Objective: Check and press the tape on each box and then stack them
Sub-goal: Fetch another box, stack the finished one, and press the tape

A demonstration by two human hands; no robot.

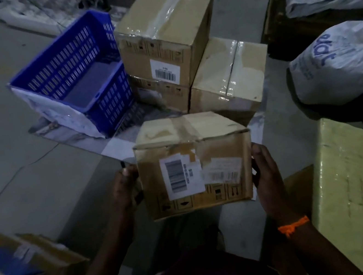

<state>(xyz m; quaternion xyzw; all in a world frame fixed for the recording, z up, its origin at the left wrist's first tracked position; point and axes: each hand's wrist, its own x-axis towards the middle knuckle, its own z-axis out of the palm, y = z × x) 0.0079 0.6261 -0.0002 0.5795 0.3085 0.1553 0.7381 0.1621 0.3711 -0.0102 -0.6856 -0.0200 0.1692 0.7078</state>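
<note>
Held box: the brown cardboard box with two paper labels (195, 166) is up off the floor, right in front of the person. Its front upper edge is crushed, and the brown tape strip (182, 127) across its top is wrinkled.
Left hand: the left hand (125, 188) clasps the box's left side, with the thumb hooked over the front edge.
Right hand: the right hand (265, 171) clasps the right side in the same way. There is an orange thread (293, 226) at the wrist.
Edges and room: a strip of white floor sheet (117, 148) shows between the held box and the boxes ahead. A blue slotted plastic crate (72, 76) hems in the left. A yellow wrapped block (353, 179) and grey printed sacks (341, 60) hem in the right.
Count: three taped boxes are down. The upper taped carton (164, 33) sits on the lower carton (161, 95), and a single taped carton (228, 75) touches that pair on the right. With the held one, that makes four.
Also near: a small cardboard box (49, 257) sits low on the left.
Surface and room: a grey concrete floor (7, 143) in dim light.
</note>
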